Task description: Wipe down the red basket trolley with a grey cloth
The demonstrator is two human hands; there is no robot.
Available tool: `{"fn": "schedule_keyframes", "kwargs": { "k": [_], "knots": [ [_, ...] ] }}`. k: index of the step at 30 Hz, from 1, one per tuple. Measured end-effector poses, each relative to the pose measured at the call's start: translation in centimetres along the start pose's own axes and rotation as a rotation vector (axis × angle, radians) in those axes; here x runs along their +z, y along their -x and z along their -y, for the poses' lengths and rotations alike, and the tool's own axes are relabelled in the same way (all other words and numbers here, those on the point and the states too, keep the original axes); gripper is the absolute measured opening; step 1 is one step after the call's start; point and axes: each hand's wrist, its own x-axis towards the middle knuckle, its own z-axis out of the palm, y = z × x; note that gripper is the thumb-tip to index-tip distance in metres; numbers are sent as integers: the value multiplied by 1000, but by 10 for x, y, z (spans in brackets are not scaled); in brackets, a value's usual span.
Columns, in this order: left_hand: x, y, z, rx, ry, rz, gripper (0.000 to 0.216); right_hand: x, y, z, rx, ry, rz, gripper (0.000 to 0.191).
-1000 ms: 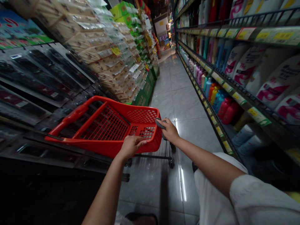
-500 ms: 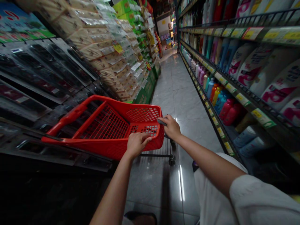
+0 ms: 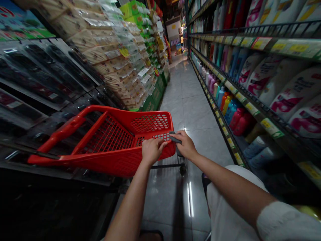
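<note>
A red plastic shopping cart with lattice walls stands at the left of the aisle, its basket holding nothing that I can see. My left hand grips the near side rim close to the cart's front end, its fingers curled over the edge. At the front corner, my right hand holds a grey cloth against the red rim. Whether it is a folded cloth or a sponge is hard to tell.
Packaged goods hang on a rack left of the cart. Beyond are stacked tissue packs and green boxes. Bottles fill the shelves on the right. Grey tiled floor runs between.
My left hand has slid along the near rim toward the front corner. The right hand with the grey cloth is slightly lower, and the cart sits a little differently in view.
</note>
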Motion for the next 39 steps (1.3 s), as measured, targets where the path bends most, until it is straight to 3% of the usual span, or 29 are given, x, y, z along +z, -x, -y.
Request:
{"fn": "schedule_keyframes", "kwargs": {
  "k": [3,6,10,15,22,28,31,34,39],
  "knots": [
    [-2,-1,-5,4,11,22,45,-1,-11,-18,125,-121,-192,37],
    [-3,4,-7,18,32,62,44,3,-37,-38,253,-154,-342,40],
    [-2,12,-10,44,42,74,46,9,-62,-52,245,-148,-221,45],
    [-1,9,-15,-18,6,88,48,2,-52,-54,206,-115,-101,39],
    [-2,-9,-26,-73,-42,64,49,-3,-11,-44,144,-127,-77,35],
    [2,-25,-40,-120,-46,37,49,10,10,-38,186,-118,-203,42],
    [-5,-28,-30,-29,-8,110,46,8,-3,-44,196,-117,-239,45],
    [-17,-27,-2,109,94,233,45,3,-19,-50,194,-114,-227,48],
    [-26,-18,29,47,-34,325,51,16,-6,-42,207,-72,-240,52]
  ]
}}
